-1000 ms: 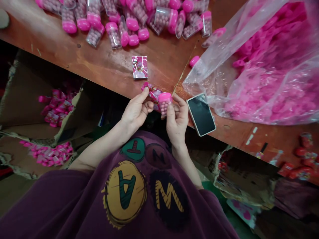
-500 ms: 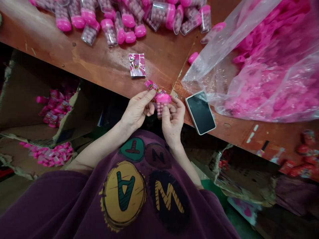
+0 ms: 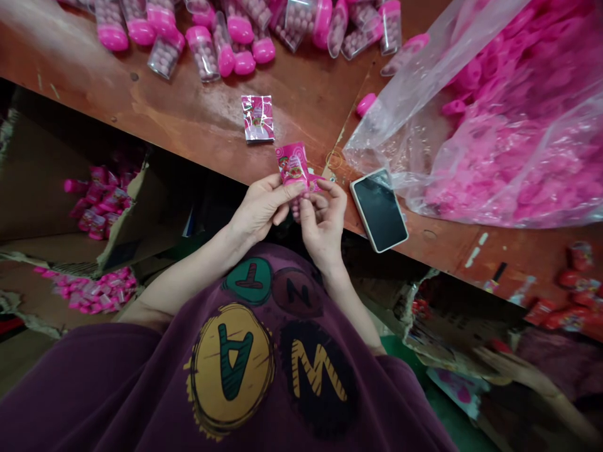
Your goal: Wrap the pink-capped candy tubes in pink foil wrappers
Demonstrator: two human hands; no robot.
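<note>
A small clear jar of pink candy balls (image 3: 296,208) is held between my two hands at the table's edge, partly hidden by the fingers. My left hand (image 3: 264,204) pinches a printed pink label (image 3: 293,161) against the jar's upper part, with the thumb lying across it. The label stands up above the jar. My right hand (image 3: 325,220) grips the jar from the other side, thumb in front and fingers curled behind. Just beyond the hands, a stack of similar shiny labels (image 3: 257,119) lies on the wooden table (image 3: 188,107).
Several filled jars with pink lids (image 3: 202,53) lie along the far side. A loose pink lid (image 3: 366,104), a phone (image 3: 379,210) and a plastic bag of pink parts (image 3: 499,182) are at right. Cardboard boxes (image 3: 141,207) stand below; another person's arm (image 3: 532,376) shows lower right.
The label has turned from slanting to upright and flat-facing, and my left thumb has moved across onto the jar's top. Another person's arm has appeared at lower right.
</note>
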